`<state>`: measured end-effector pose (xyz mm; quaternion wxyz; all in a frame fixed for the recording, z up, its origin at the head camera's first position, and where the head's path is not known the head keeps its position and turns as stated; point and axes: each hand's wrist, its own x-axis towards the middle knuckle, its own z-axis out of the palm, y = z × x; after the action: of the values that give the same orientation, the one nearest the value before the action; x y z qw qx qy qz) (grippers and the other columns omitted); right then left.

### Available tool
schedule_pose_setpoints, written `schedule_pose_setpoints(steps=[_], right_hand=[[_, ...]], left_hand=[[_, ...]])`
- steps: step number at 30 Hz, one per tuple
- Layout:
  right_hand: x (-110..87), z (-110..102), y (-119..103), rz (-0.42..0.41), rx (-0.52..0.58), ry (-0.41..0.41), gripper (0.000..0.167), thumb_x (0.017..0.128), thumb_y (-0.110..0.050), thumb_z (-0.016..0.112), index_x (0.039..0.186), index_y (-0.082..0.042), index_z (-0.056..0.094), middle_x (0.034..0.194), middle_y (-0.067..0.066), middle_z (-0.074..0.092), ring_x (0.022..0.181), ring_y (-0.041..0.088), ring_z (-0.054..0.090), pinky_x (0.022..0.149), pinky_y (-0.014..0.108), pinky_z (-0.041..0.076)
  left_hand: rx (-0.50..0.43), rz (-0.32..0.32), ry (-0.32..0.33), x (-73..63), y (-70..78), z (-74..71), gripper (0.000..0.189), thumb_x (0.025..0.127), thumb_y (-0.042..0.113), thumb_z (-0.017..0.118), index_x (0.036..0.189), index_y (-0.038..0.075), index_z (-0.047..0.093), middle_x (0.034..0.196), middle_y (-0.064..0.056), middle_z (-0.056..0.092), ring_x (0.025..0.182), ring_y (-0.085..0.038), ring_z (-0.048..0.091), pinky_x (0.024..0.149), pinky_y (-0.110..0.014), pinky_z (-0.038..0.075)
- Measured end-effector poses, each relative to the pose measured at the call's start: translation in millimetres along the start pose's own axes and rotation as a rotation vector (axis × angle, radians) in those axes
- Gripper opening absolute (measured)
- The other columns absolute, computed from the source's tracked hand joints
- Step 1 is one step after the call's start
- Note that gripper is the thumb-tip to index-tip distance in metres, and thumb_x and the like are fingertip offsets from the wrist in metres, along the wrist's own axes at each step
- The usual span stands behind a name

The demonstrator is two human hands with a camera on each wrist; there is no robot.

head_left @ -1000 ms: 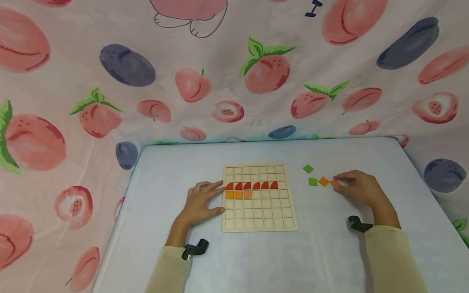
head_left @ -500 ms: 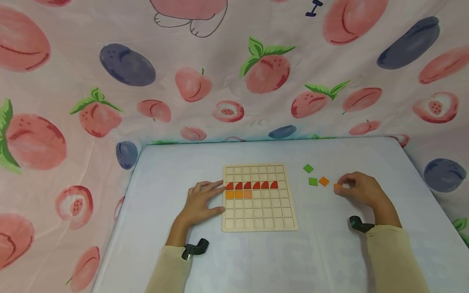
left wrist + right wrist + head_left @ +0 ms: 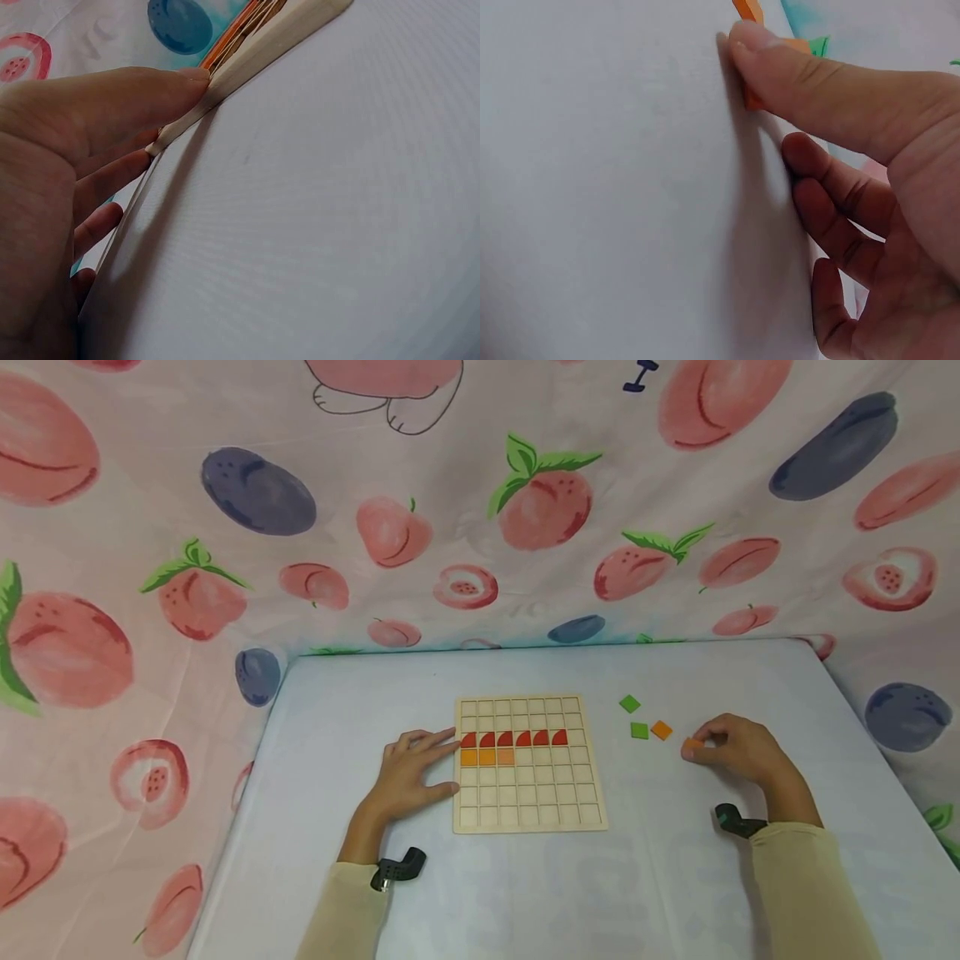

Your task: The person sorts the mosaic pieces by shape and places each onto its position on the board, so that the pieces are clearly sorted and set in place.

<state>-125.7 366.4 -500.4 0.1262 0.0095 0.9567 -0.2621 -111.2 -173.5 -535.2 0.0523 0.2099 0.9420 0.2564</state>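
Observation:
A square wooden grid board [image 3: 555,795] lies on the table. My left hand [image 3: 408,777] is at its left edge, fingers extended and thumb spread; the left wrist view shows the thumb [image 3: 150,101] touching the board's rim. To the right of the board, my right hand [image 3: 741,750] pinches a small orange square tile [image 3: 694,744] between thumb and fingers, low over the table. In the right wrist view the thumb covers most of this tile [image 3: 753,100], and the other fingers are curled beneath. A loose orange tile [image 3: 662,730] lies just left of that hand.
Two green square tiles [image 3: 639,731] lie between the board and the right hand. On the board, a row of several red quarter-circle pieces [image 3: 522,738] sits above two orange tiles [image 3: 487,757] and a paler one [image 3: 506,757]. Fruit-patterned cloth [image 3: 465,468] rises behind the table [image 3: 360,685].
My right hand has drawn the orange tile slightly right, away from the loose orange one, and its fingers now cover more of it. The left hand and board stay in place.

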Motion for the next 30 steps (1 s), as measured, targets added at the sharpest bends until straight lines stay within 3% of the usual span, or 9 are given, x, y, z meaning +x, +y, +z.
schedule_pose_setpoints(steps=[8,20,24,30], right_hand=[[-3.1,-3,2,0.033,0.021,-0.032,0.057,0.084,-0.06,0.076,0.108,-0.008,0.073,0.12,0.019,0.067,0.113,0.036,0.057,0.093,0.053,0.044],[-7.6,3,6,0.032,0.081,-0.044,0.06,0.086,-0.061,0.073,0.115,-0.008,0.077,0.127,0.023,0.068,0.125,0.042,0.052,0.102,0.061,0.04],[-8.0,7,2,0.02,0.099,-0.02,0.057,0.087,-0.06,0.073,0.113,-0.01,0.077,0.123,0.019,0.071,0.122,0.038,0.055,0.1,0.057,0.042],[-10.5,9,-15,-0.058,0.084,0.035,0.042,0.09,-0.053,0.073,0.108,-0.015,0.078,0.109,0.008,0.075,0.103,0.02,0.062,0.088,0.035,0.047]], left_hand=[[0.012,-0.006,-0.001,0.2,-0.7,-0.3,0.068,0.085,0.05,0.074,0.148,0.031,0.055,0.161,0.013,0.043,0.142,-0.024,0.036,0.105,-0.051,0.029],[0.009,-0.001,-0.003,0.7,-2.9,1.4,0.069,0.086,0.051,0.073,0.149,0.031,0.054,0.161,0.014,0.041,0.142,-0.023,0.035,0.105,-0.052,0.029],[0.012,-0.002,-0.001,1.2,-4.3,2.1,0.069,0.085,0.051,0.073,0.149,0.032,0.055,0.161,0.015,0.041,0.143,-0.023,0.036,0.105,-0.052,0.029],[0.005,0.001,0.0,1.2,-3.9,2.8,0.068,0.085,0.051,0.073,0.148,0.032,0.055,0.161,0.014,0.042,0.142,-0.023,0.036,0.104,-0.052,0.029]])
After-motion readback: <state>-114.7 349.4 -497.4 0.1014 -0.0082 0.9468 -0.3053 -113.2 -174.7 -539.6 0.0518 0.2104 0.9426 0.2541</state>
